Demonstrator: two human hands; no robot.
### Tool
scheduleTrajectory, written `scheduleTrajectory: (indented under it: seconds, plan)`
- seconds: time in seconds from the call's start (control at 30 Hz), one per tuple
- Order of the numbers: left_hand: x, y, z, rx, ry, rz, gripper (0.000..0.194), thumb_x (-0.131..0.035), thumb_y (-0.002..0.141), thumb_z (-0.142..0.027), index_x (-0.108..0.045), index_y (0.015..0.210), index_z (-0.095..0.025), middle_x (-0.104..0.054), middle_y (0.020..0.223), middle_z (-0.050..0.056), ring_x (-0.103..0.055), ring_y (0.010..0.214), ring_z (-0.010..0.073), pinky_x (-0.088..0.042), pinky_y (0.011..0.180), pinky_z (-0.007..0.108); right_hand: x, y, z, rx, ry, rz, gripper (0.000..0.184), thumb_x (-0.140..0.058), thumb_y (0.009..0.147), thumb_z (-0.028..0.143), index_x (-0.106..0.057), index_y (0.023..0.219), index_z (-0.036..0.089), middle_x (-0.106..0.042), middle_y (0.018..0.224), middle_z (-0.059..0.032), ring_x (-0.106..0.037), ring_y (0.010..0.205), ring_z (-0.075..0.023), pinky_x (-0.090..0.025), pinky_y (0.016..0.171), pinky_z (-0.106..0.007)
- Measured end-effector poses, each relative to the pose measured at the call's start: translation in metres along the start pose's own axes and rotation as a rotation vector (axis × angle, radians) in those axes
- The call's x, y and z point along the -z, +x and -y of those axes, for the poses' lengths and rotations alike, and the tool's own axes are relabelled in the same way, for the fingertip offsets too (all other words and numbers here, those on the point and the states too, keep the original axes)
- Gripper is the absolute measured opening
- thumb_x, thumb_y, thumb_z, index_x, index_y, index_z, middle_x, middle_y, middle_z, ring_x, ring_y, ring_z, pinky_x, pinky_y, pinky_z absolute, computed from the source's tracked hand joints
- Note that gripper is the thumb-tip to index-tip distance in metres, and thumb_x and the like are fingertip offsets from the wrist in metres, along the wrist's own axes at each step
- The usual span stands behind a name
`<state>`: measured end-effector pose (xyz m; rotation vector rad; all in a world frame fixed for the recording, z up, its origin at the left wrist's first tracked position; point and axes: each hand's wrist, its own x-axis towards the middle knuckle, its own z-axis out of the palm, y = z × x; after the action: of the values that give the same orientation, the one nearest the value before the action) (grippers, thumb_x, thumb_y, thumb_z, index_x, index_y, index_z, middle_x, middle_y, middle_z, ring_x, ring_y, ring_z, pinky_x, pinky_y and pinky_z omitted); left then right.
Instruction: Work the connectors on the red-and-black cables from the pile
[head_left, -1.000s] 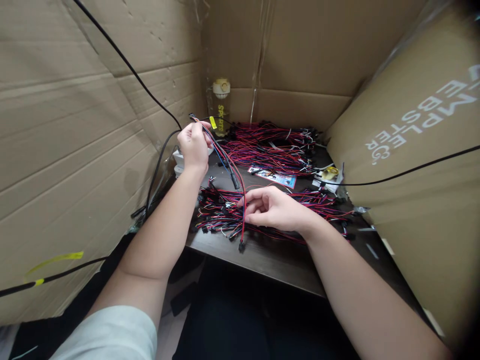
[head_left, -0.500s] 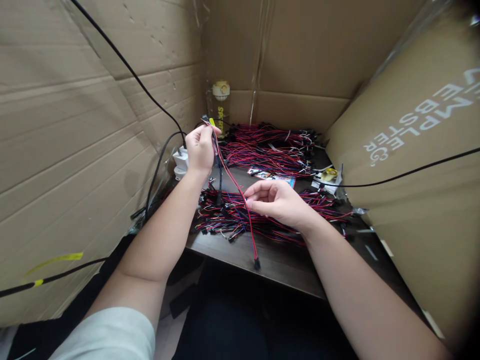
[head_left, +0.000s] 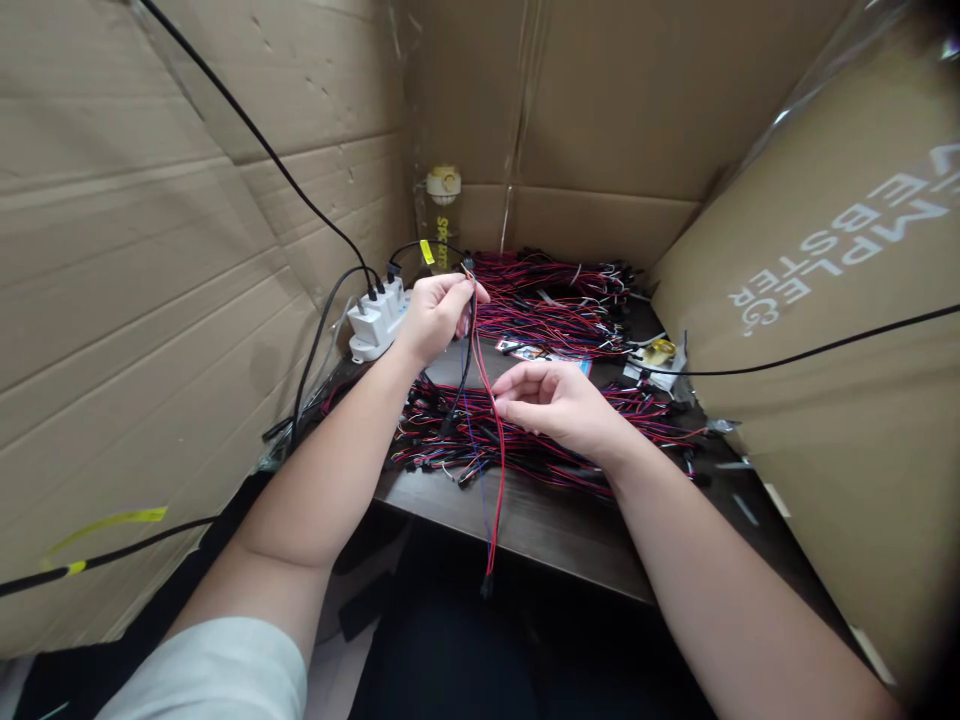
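My left hand [head_left: 441, 312] is closed around the upper end of a wire harness [head_left: 501, 470], with a small black connector [head_left: 468, 266] poking out above the fingers. Red, blue and black wires hang from it, and another black connector [head_left: 487, 585] dangles past the table's front edge. My right hand [head_left: 544, 398] pinches the red wires about midway down, thumb against fingertips. Beneath both hands lies a near bundle of red and black wire harnesses [head_left: 570, 460]. Behind it is a far pile of similar harnesses [head_left: 555, 305].
Cardboard walls [head_left: 600, 110] enclose the dark table [head_left: 517, 525] on the left, back and right. A white power strip [head_left: 377, 318] with plugs sits at left, near a bottle [head_left: 443, 190]. A roll of yellow tape [head_left: 660, 352] lies at right. Black cables [head_left: 810, 353] cross both sides.
My left hand has moved right and slightly down with the harness, uncovering the power strip. The hanging connector has swung lower and to the left. My right hand has barely moved.
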<state>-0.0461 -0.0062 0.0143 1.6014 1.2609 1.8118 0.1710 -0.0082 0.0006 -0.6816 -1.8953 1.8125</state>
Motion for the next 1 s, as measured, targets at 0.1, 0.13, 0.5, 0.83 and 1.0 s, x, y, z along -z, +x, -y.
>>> scheduleTrajectory:
  seconds: [0.1, 0.13, 0.5, 0.83, 1.0]
  plan:
    - [0.000, -0.003, -0.001, 0.030, -0.038, 0.121, 0.028, -0.056, 0.093, -0.029, -0.074, 0.077, -0.014, -0.052, 0.046, -0.004, -0.046, 0.039, 0.0067, -0.033, 0.042, 0.019, 0.000, -0.001, 0.000, 0.003, -0.004, -0.009, 0.032, -0.088, 0.067, 0.027, -0.071, 0.090, 0.012, -0.072, 0.076, -0.0028, -0.061, 0.062, -0.0077, -0.044, 0.057, -0.020]
    - [0.000, -0.004, -0.003, 0.043, -0.047, 0.169, 0.028, -0.057, 0.092, -0.030, -0.074, 0.078, -0.014, -0.053, 0.047, -0.003, -0.047, 0.040, 0.0066, -0.034, 0.043, 0.019, 0.000, -0.001, 0.000, 0.005, -0.004, -0.011, 0.032, -0.088, 0.068, 0.027, -0.071, 0.090, 0.012, -0.072, 0.076, -0.0028, -0.060, 0.061, -0.0073, -0.043, 0.055, -0.019]
    - [-0.005, -0.010, -0.019, 0.077, -0.055, 0.393, 0.027, -0.064, 0.088, -0.033, -0.073, 0.074, -0.012, -0.058, 0.050, -0.001, -0.050, 0.044, 0.0067, -0.039, 0.048, 0.019, -0.001, 0.001, -0.003, -0.010, 0.030, -0.057, 0.038, -0.087, 0.070, 0.030, -0.067, 0.098, 0.012, -0.069, 0.072, -0.0005, -0.053, 0.054, -0.0052, -0.040, 0.047, -0.017]
    - [-0.005, -0.011, -0.017, 0.096, -0.062, 0.445, 0.040, -0.071, 0.088, -0.050, -0.073, 0.080, -0.011, -0.058, 0.050, -0.002, -0.051, 0.045, 0.0062, -0.041, 0.049, 0.019, -0.003, 0.002, -0.004, -0.051, 0.052, -0.052, 0.037, -0.087, 0.066, 0.031, -0.069, 0.092, 0.013, -0.066, 0.065, 0.0005, -0.052, 0.048, -0.0066, -0.039, 0.044, -0.019]
    - [-0.008, -0.011, -0.021, 0.135, -0.052, 0.416, 0.048, -0.077, 0.081, -0.058, -0.072, 0.076, -0.011, -0.057, 0.049, -0.002, -0.049, 0.043, 0.0057, -0.039, 0.046, 0.018, -0.004, 0.002, -0.003, -0.029, 0.042, -0.072, 0.027, -0.079, 0.071, 0.031, -0.071, 0.090, 0.012, -0.067, 0.063, -0.0017, -0.057, 0.049, -0.0090, -0.045, 0.047, -0.021]
